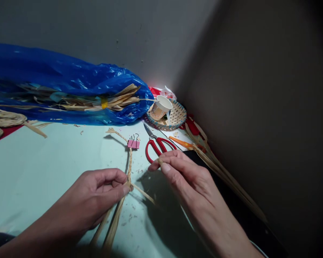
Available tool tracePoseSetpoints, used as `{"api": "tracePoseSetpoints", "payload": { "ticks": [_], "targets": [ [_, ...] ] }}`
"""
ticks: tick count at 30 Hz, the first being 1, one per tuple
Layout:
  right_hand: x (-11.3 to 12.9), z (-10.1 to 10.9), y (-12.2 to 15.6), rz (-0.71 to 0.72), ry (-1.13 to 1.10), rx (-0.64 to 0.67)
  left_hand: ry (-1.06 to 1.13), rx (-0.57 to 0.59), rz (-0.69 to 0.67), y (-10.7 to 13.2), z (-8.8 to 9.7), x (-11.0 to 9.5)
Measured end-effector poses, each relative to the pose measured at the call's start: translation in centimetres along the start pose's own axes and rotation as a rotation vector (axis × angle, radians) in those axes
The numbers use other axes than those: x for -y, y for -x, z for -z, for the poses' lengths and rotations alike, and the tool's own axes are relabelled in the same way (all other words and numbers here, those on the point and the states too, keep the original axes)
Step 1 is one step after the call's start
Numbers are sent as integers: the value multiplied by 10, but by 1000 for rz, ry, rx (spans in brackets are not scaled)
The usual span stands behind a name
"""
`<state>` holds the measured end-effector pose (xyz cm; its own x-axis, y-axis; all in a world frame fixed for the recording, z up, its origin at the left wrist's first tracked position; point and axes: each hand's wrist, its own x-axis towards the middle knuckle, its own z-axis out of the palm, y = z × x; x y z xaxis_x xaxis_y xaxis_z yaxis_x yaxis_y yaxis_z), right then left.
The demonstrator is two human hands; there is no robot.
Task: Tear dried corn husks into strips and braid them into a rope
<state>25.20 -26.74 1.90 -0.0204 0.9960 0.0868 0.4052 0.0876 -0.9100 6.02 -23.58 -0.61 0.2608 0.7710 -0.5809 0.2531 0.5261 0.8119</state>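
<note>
A thin straw braid runs down the pale table, its upper part gripped by a pink binder clip. My left hand is closed, thumb and forefinger pinching the braid at its lower end. Loose flat straw strands trail from there towards me, and one short strand sticks out to the right. Above the table on the right, my right hand is closed in a pinch. A small straw-coloured piece shows between its fingertips; most of it is hidden. Red-handled scissors lie just beyond that hand.
A blue plastic bag with a bundle of dry straw lies along the wall. Behind the scissors, a paper cup sits in a woven basket. An orange tool and long straw strips lie at right; coiled braid at left.
</note>
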Motion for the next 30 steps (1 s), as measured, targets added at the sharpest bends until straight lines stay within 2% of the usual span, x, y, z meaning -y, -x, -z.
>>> {"api": "tracePoseSetpoints", "payload": {
  "ticks": [2,6,9,13,19,24,30],
  "targets": [
    [0,-2,-1,15,-69,21,17,16,-13,1,0,0],
    [-3,-15,5,-184,-208,185,61,44,-43,2,-1,-1],
    [-11,-26,7,-266,-201,211,73,53,-35,2,-1,0],
    [-19,-29,5,-237,-19,192,27,34,-43,1,1,3],
    [-17,-27,4,-181,197,246,-22,79,-173,-7,7,10],
    [-15,-28,6,-149,322,225,-96,120,-155,-11,11,13],
    [-10,-30,4,-108,383,197,-104,116,-148,-11,10,12]
  ]
}}
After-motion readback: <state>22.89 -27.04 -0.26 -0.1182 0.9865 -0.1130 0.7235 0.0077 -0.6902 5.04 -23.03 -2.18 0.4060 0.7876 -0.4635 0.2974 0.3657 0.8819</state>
